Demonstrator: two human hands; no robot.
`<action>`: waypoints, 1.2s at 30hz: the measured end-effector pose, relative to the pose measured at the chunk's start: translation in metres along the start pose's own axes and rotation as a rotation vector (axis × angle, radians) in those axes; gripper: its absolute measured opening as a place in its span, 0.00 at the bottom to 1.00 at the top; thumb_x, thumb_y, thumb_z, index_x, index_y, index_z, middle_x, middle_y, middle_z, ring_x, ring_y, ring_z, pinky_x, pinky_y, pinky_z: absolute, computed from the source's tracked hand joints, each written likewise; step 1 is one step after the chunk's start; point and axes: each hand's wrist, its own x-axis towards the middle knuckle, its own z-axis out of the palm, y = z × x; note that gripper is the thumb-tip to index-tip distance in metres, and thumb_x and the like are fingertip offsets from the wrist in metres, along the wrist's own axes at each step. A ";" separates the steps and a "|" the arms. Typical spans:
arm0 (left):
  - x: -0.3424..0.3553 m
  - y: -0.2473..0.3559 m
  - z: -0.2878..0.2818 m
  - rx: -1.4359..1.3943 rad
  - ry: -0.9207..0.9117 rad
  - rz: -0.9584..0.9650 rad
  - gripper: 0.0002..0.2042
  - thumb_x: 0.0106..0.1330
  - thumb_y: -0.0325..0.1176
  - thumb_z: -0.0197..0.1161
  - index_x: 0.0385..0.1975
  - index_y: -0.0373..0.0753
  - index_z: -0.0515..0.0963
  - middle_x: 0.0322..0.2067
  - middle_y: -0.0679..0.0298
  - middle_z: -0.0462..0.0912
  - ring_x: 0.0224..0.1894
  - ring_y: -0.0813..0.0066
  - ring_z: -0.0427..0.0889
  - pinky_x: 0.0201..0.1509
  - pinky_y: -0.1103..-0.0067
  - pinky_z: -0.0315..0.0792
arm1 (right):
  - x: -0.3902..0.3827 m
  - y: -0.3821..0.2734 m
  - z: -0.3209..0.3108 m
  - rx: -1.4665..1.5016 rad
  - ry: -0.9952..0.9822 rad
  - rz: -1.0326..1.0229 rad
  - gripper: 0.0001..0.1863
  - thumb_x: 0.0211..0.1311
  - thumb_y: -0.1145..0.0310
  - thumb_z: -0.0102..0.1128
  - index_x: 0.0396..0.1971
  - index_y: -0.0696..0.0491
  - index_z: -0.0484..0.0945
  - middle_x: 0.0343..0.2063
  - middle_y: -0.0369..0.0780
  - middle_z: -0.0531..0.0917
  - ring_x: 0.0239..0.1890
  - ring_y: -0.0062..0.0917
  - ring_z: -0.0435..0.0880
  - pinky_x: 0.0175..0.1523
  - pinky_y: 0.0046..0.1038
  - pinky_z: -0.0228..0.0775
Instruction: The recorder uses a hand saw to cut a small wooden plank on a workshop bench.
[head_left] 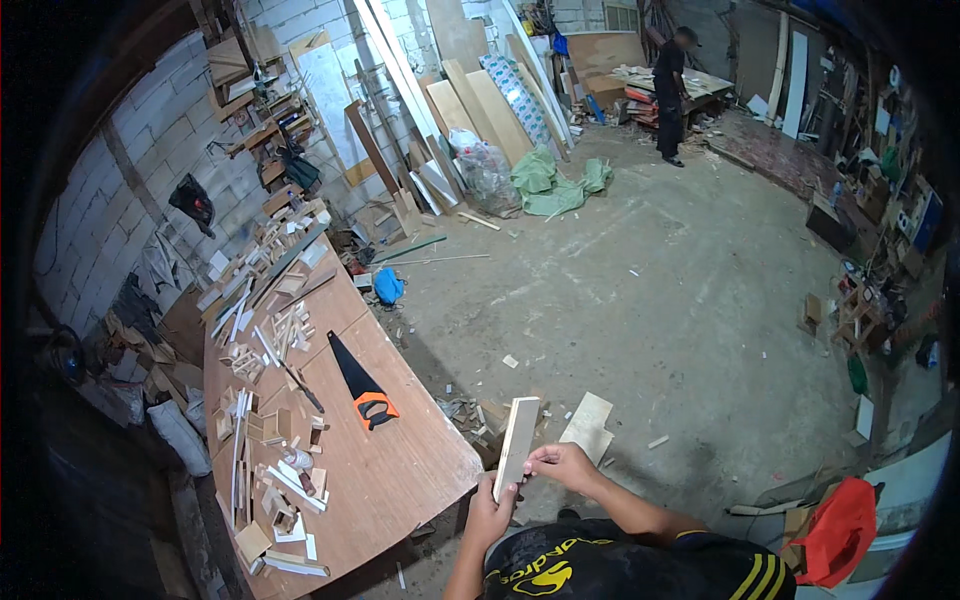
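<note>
Grey concrete floor [650, 300] spreads across the workshop around you, littered with wood scraps. At the lower centre of the frame you have a pale wooden board [518, 435] tilted slightly off upright. Your left grip [490, 517] is wrapped around its lower end, thumb against the broad face. Your right grip [562, 467] has its fingers bent, tips at the board's right edge; you cannot tell from this view whether they pinch it. Just beyond your right fingers, a flat light panel [588, 424] lies on the floor.

To your left, the brown bench [400, 490] fills the lower left, carrying a handsaw [358, 378] with a black blade and an orange-and-black handle. Small wooden offcuts [270, 427] crowd its left side. Farther off, past a blue bag [389, 287], a green sack [555, 188] slumps beside a clear plastic bag [487, 178], with tall planks [497, 115] leaning behind them. At the upper right, a person in dark clothes [669, 95] stands near a low stack of boards [648, 110].
</note>
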 end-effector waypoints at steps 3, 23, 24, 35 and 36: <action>0.002 -0.008 0.004 -0.029 -0.031 0.007 0.13 0.70 0.37 0.55 0.44 0.34 0.68 0.26 0.60 0.82 0.25 0.76 0.80 0.29 0.77 0.73 | -0.004 0.002 -0.004 0.015 0.000 -0.027 0.11 0.63 0.70 0.62 0.40 0.62 0.79 0.33 0.38 0.84 0.38 0.18 0.82 0.46 0.20 0.73; 0.028 -0.041 -0.042 -0.597 -0.337 -0.073 0.13 0.73 0.34 0.49 0.50 0.32 0.62 0.42 0.57 0.78 0.38 0.74 0.80 0.40 0.77 0.77 | 0.026 0.010 0.027 0.120 -0.092 -0.018 0.06 0.63 0.75 0.59 0.38 0.61 0.76 0.32 0.37 0.83 0.36 0.19 0.81 0.46 0.23 0.72; 0.033 -0.045 -0.049 -0.612 -0.307 -0.059 0.13 0.73 0.34 0.49 0.50 0.32 0.62 0.42 0.57 0.78 0.38 0.74 0.80 0.40 0.77 0.77 | 0.027 -0.002 0.035 0.089 -0.083 0.007 0.05 0.64 0.73 0.58 0.36 0.59 0.76 0.30 0.35 0.82 0.36 0.17 0.80 0.45 0.21 0.71; 0.028 -0.130 -0.111 -0.336 -0.054 0.114 0.21 0.72 0.42 0.52 0.55 0.33 0.62 0.43 0.57 0.78 0.40 0.73 0.79 0.47 0.74 0.73 | 0.084 -0.007 0.130 0.041 -0.072 0.065 0.09 0.65 0.69 0.57 0.37 0.60 0.75 0.27 0.36 0.81 0.29 0.18 0.79 0.38 0.21 0.72; 0.031 -0.095 -0.132 -0.486 -0.156 -0.028 0.21 0.71 0.43 0.53 0.54 0.33 0.63 0.42 0.58 0.78 0.41 0.72 0.79 0.48 0.75 0.73 | 0.088 -0.004 0.135 0.127 -0.088 0.041 0.08 0.65 0.70 0.57 0.37 0.60 0.75 0.26 0.36 0.81 0.27 0.18 0.79 0.36 0.21 0.72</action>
